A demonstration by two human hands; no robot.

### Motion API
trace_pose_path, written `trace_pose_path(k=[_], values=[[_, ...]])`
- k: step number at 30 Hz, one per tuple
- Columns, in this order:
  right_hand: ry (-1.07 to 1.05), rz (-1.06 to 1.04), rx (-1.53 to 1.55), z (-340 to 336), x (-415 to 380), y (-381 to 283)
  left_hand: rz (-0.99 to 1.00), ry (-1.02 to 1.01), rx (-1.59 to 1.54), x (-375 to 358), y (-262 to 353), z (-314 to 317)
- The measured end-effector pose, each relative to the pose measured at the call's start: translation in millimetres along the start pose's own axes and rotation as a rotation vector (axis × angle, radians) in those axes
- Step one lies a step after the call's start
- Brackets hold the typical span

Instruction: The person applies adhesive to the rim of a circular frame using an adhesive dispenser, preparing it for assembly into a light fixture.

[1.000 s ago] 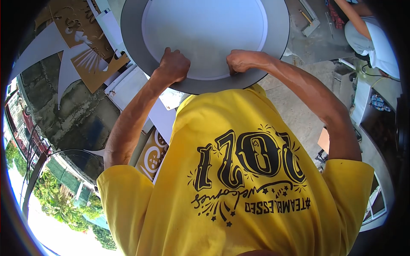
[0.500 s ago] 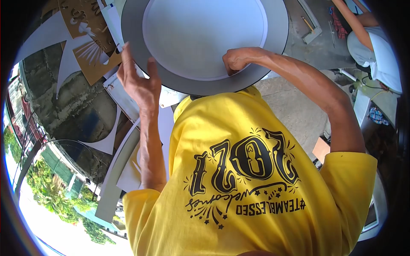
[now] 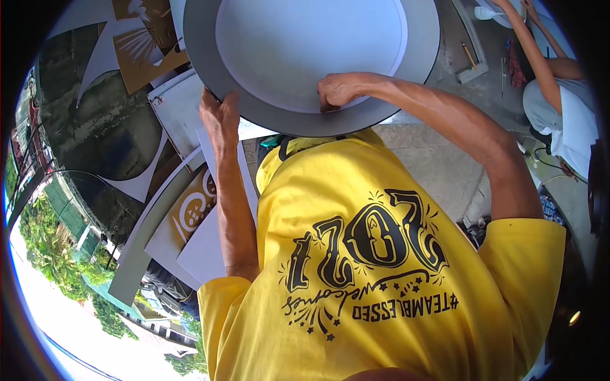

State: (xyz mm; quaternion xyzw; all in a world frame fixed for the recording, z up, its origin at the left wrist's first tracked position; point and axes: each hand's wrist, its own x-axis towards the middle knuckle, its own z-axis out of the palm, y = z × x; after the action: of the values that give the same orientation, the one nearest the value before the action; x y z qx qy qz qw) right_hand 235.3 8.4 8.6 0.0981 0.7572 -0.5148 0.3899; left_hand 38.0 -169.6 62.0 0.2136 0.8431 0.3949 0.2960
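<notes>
A large round disc with a grey rim (image 3: 273,106) and a pale inner circle (image 3: 305,51) fills the top centre. At the rim's lower left edge, my left hand (image 3: 220,117) has closed on it, thumb and fingers together. My right hand (image 3: 337,91) is curled with its fingertips down at the lower edge of the inner circle; anything inside its fingers is too small or hidden to tell.
Brown cut-out sheets (image 3: 143,57) lie at upper left, and curved grey and white panels (image 3: 136,254) at lower left. At upper right are a metal frame (image 3: 473,73), a pencil (image 3: 469,53) and another person in white (image 3: 572,120).
My left hand has gone from open beside the disc to closed on its rim. My right hand has moved slightly left along the inner circle's edge. The whole view has shifted a little.
</notes>
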Motion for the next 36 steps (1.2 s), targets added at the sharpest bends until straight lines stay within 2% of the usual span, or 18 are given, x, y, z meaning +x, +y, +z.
trace_pose_path(k=[3, 5, 9, 11, 13, 14, 16, 18, 19, 21, 22, 24, 25, 27, 29, 30, 32, 36], values=[[-0.075, -0.015, -0.091, 1.7, -0.5, 5.7, 0.048, 0.01, 0.01, 7.3, -2.3, -1.4], [-0.086, -0.017, 0.034, 0.8, 1.2, 5.7, 0.108, 0.022, -0.009, 21.4, -2.1, -2.7], [0.052, 0.059, 0.159, -5.3, -13.7, -11.5, 0.236, -0.072, 0.122, 64.2, 3.7, -10.7], [0.38, -0.088, -0.072, -14.6, -33.4, -18.1, 0.292, -0.086, 0.129, 77.7, 6.6, -14.8], [0.685, -0.202, -0.19, -27.6, -88.3, -43.6, 0.625, 0.276, 0.681, 78.9, 19.4, -23.2], [0.818, -0.157, -0.128, -34.0, -126.9, -64.8, 0.63, 0.27, 0.673, 79.5, 32.4, -25.9], [1.167, -0.092, -0.005, -32.2, -191.6, -83.5, 0.837, 0.152, 0.406, 72.4, 66.1, -31.5], [1.569, -0.022, 0.156, -14.2, -239.3, -71.1, 0.628, -0.367, 0.129, 49.8, 90.7, -8.0], [1.755, 0.021, 0.251, -6.4, -260.4, -54.6, 0.636, -0.628, 0.118, 52.5, 90.6, 6.0], [1.925, 0.157, 0.457, 37.7, -287.9, 22.7, 0.62, -0.958, 0.293, 49.2, 98.4, 40.5], [1.839, 0.244, 0.539, 63.2, -290.9, 53.9, 0.619, -0.962, 0.293, 50.5, 94.3, 60.4], [1.641, 0.362, 0.709, 102.5, -270.3, 97.5, 0.499, -1.227, 0.458, 55.5, 78.6, 100.9], [1.527, 0.402, 0.804, 120.8, -251.0, 107.8, 0.483, -1.227, 0.46, 55.3, 73.3, 116.3], [1.362, 0.246, 0.815, 149.3, -211.5, 127.9, 0.449, -1.362, 0.517, 58.5, 65.6, 135.9], [1.36, 0.151, 0.843, 163.0, -174.4, 137.8, 0.415, -1.391, 0.532, 58.9, 58.8, 146.5], [1.35, 0.149, 0.859, 160.4, -163.8, 130.6, 0.391, -1.438, 0.528, 55.2, 53.7, 151.4], [1.473, 0.196, 0.711, 147.1, -148.5, 115.7, 0.352, -1.461, 0.493, 51.9, 43.6, 158.8], [1.501, 0.184, 0.6, 135.7, -138.3, 118.8, 0.305, -1.489, 0.382, 41.8, 34.1, 167.9]])
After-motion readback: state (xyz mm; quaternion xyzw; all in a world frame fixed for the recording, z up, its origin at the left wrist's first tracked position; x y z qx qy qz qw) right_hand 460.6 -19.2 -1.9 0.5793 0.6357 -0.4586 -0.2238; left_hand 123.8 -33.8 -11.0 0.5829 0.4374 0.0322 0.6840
